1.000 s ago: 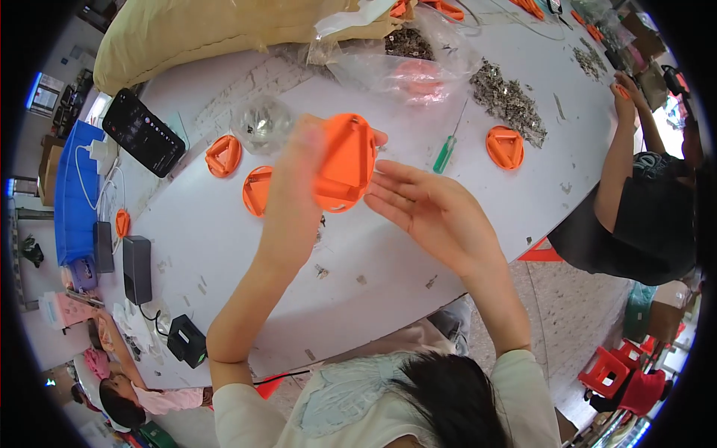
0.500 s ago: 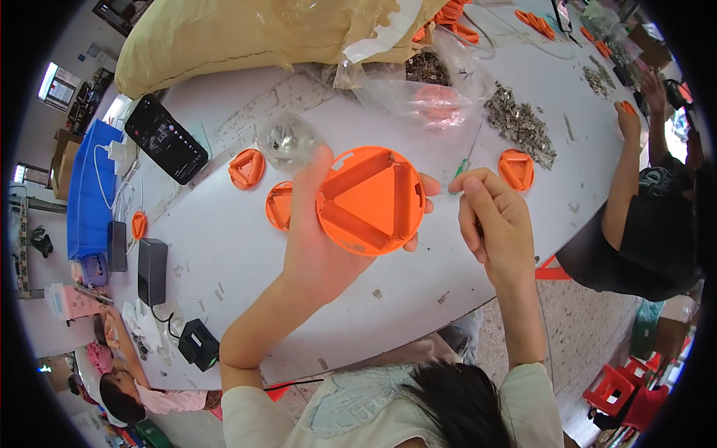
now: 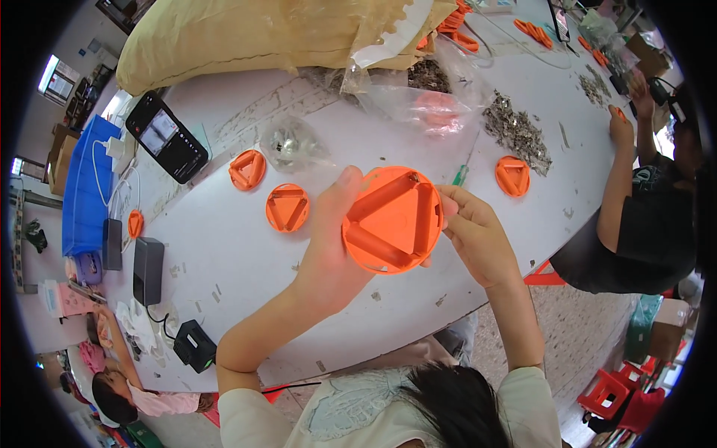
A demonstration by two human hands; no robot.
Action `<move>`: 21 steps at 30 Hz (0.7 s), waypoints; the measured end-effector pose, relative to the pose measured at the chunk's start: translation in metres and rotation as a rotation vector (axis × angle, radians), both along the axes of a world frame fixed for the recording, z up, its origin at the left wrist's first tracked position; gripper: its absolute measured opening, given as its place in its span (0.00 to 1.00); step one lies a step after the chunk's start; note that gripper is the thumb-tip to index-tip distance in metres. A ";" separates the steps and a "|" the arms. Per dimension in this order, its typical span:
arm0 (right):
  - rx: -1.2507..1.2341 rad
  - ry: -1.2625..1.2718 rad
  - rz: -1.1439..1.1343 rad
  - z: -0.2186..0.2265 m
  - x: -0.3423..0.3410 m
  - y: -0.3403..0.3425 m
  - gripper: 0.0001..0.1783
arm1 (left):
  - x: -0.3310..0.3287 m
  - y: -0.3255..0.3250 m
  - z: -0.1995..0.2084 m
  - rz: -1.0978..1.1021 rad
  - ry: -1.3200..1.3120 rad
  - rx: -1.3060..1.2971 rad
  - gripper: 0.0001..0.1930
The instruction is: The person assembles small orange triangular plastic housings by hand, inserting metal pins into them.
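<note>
My left hand [image 3: 328, 257] grips a round orange plastic case [image 3: 394, 224] from its left side, with its triangular recess facing up. Small metal pieces show at the top corner of the triangle. At the case's right rim, beside a small slot, are the pinched fingers of my right hand [image 3: 478, 235]; whatever they hold is hidden. Two similar orange discs [image 3: 287, 207] lie to the left on the table, and a third orange disc [image 3: 513, 177] lies to the right. A tool with a green handle [image 3: 461, 175] rests just beyond my right hand.
A heap of small metal pieces [image 3: 515, 131] lies at the far right, near an open clear bag [image 3: 448, 104]. A large tan sack [image 3: 246, 45] fills the back. To the left are a phone [image 3: 166, 138], a blue bin [image 3: 88, 194] and a grey box [image 3: 149, 270]. Other people sit on both sides.
The orange case in my left hand has moved right and slightly down. My right hand has closed in from the right and is now at the case's rim.
</note>
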State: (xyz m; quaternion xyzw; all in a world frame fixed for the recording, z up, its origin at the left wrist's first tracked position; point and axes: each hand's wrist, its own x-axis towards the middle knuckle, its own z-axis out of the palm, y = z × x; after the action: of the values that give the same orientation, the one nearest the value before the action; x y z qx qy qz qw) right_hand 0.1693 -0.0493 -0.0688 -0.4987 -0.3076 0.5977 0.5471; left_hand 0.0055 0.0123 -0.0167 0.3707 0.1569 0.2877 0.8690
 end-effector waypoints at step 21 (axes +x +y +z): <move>0.096 -0.273 -0.210 0.025 -0.007 0.003 0.08 | -0.002 -0.007 0.009 0.017 0.039 -0.046 0.25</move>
State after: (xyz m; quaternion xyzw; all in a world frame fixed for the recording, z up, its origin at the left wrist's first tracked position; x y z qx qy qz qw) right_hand 0.1623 -0.0463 -0.0443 -0.5778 -0.3533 0.4487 0.5831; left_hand 0.0034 0.0055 -0.0079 0.3551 0.1835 0.2840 0.8715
